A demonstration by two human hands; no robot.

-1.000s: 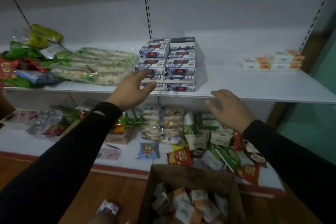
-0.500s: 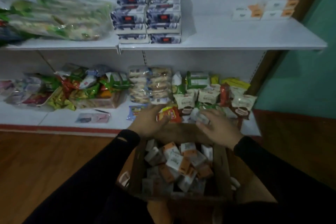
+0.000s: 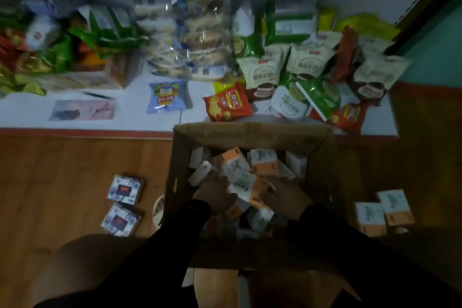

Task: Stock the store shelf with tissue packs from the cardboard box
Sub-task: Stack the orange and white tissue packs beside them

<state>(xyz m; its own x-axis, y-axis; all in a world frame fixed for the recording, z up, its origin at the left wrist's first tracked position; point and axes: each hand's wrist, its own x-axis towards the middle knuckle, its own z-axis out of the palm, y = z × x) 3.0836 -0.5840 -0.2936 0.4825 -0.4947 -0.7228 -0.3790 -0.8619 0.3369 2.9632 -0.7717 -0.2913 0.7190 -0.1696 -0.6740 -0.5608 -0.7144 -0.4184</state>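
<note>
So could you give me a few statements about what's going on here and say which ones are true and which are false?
1. Both hands, the left hand and the right hand, are down inside the cardboard box. True.
2. The box is empty. False: it holds many white and orange tissue packs.
3. Two dark blue packs lie on the wooden floor left of the box. True.
4. The box stands on the shelf. False: it stands on the floor in front of the low shelf.
5. The orange snack bag lies on the floor. False: it lies on the shelf.
</note>
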